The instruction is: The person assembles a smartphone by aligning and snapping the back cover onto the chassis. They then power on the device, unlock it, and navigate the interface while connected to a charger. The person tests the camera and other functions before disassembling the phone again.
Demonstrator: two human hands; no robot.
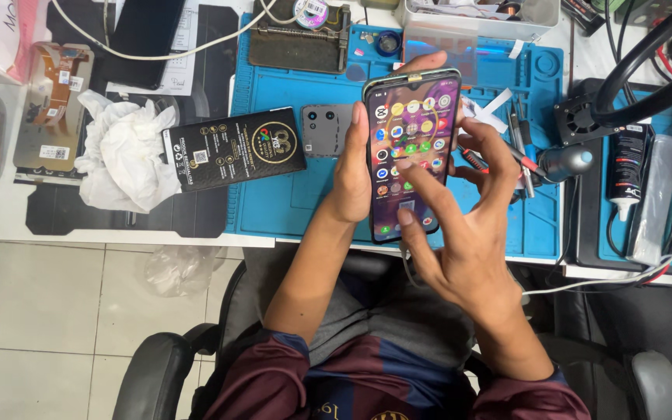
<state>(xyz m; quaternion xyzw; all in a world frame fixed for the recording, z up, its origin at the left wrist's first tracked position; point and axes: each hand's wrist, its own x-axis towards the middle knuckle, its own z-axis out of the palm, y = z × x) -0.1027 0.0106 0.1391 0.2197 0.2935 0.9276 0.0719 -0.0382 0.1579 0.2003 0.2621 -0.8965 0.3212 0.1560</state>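
The left hand (351,175) is clamped around the edges of a smartphone (411,152), holding it upright above the blue repair mat (289,202). The right hand (460,233) grips nothing; its fingers are spread, with the forefinger and thumb touching the glass. A light touch and a steady grip seem wise here. The lit screen shows rows of round coloured icons on purple.

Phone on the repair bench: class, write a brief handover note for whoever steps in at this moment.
Left hand holds the phone upright above the blue mat, screen lit and showing app icons.
Right hand is over the lower screen, one finger touching the glass.
Black box and grey camera cover lie on the mat, left of the phone.
Done: phone powers on.
Left: whether the touch check is finished cannot be told.
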